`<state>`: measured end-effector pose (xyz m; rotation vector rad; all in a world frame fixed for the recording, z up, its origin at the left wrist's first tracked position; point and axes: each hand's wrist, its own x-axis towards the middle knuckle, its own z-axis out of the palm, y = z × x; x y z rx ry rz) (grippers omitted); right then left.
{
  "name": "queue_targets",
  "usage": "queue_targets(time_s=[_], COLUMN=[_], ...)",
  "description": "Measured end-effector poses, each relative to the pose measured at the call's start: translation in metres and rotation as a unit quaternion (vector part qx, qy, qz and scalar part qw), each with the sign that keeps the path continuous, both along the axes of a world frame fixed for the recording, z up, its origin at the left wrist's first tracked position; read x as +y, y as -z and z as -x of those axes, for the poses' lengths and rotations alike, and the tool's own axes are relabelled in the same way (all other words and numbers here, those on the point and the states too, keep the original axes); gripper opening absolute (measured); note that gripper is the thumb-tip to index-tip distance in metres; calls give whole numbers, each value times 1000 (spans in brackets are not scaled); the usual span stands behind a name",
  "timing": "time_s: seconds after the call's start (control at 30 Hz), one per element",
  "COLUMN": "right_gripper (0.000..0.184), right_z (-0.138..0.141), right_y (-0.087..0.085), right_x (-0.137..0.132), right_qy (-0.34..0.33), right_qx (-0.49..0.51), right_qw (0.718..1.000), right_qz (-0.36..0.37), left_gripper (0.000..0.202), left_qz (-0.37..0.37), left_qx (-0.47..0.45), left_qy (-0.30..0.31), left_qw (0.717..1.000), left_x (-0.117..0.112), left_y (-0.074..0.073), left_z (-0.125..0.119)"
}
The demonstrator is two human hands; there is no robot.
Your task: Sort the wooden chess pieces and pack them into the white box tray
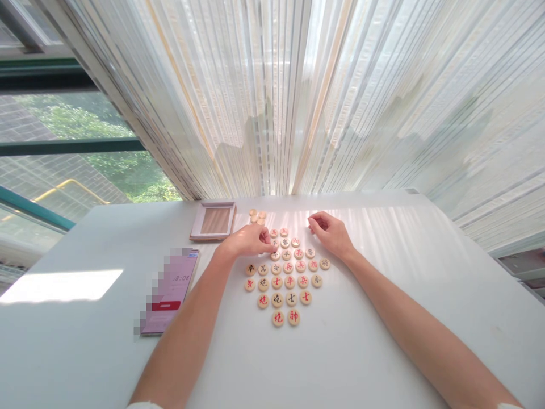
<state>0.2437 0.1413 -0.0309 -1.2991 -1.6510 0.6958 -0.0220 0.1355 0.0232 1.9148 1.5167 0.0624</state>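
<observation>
Round wooden Chinese chess pieces with red and black characters lie in uneven rows on the white table (361, 346). My left hand (249, 240) is at the upper left of these rows, its thumb and fingers closed on a Chinese chess piece (275, 243) with a black character, partly covered by the fingertips. To the right of the top rows, my right hand (331, 232) rests on the table with its fingers curled together; nothing shows in them. A red-marked piece (295, 242) lies between the hands. Beyond my left hand sits a small group of blank-looking pieces (261, 215).
A shallow open box (196, 234) stands behind my left hand. A phone (174, 292), partly pixelated, lies left of my left forearm. Along the table's far edge hangs a striped string curtain (272, 113), with a window (76, 125) at the left.
</observation>
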Motion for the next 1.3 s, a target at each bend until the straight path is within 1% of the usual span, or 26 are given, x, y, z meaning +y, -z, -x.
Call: queue_targets(time_s=[0.47, 0.93, 1.3], right_gripper=[19, 19, 20], right_z=[-1, -1, -1], right_y=[1, 1, 1], right_x=[1, 0, 0], right_qy=[-3, -3, -6], right_qx=[0, -3, -3], right_qw=[1000, 1000, 1000], right_qz=[3, 1, 3], left_gripper=[31, 33, 38], left_qz=[14, 18, 17], left_qx=[-7, -10, -4], left_qy=[4, 2, 8], left_qw=[1000, 1000, 1000], left_x=[2, -1, -1], left_y=[2, -4, -5], left_z=[2, 2, 3])
